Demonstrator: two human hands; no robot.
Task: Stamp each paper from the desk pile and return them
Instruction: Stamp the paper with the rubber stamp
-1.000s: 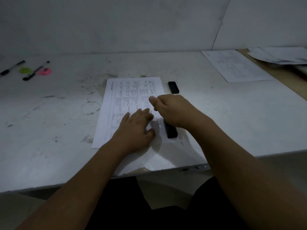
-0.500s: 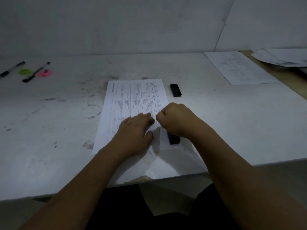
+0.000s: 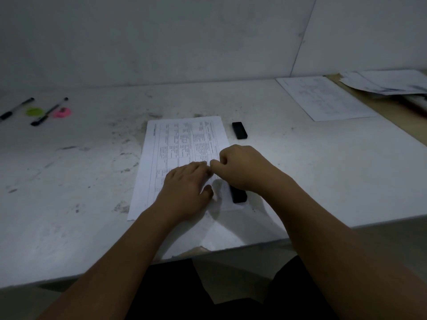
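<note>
Fingers (image 3: 227, 155) of the right hand (image 3: 245, 169) are curled tight over a black stamp (image 3: 239, 196). Its near end pokes out under the wrist, on the lower right of the paper (image 3: 184, 139). Beside it the left hand (image 3: 184, 188) lies flat, fingers straight, pinning that sheet to the worktop (image 3: 323, 169). Just past the sheet's far right corner sits a small black block (image 3: 239, 130), and two pens (image 3: 49, 111) lie far left.

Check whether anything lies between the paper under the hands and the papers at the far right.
A small black block lies beside the paper at its far right corner, towards those papers. Nothing else visible does. The left hand and the stamp in the right hand rest on the paper.
</note>
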